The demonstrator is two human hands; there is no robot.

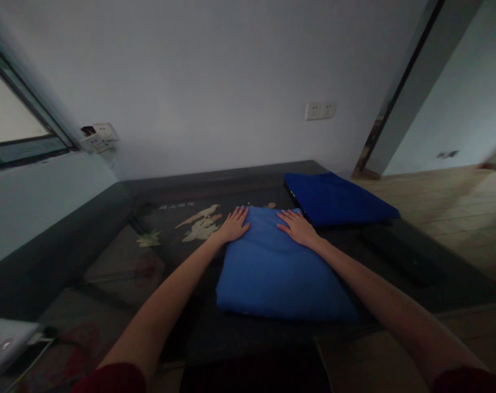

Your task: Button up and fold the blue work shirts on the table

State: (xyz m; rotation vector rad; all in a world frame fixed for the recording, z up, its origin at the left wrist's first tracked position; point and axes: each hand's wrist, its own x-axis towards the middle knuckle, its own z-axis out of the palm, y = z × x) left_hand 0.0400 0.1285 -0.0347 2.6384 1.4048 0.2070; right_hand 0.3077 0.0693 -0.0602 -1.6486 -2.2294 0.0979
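A folded light-blue cloth (280, 273), perhaps a garment, lies on the dark table (207, 338) in front of me. My left hand (232, 225) rests on its far left corner, palm down with the fingers spread. On the far right corner lies my right hand (299, 226), also flat with fingers apart. Neither hand grips the cloth. Just beyond my right hand is a darker blue folded cloth (338, 199), flat on the table.
A long dark object (403, 256) lies at the right of the table. At the near left is a white device (8, 344) with a cable. The wall behind carries sockets (320, 111) and, at the left, a socket adapter (98, 143). Wooden floor (440, 191) shows on the right.
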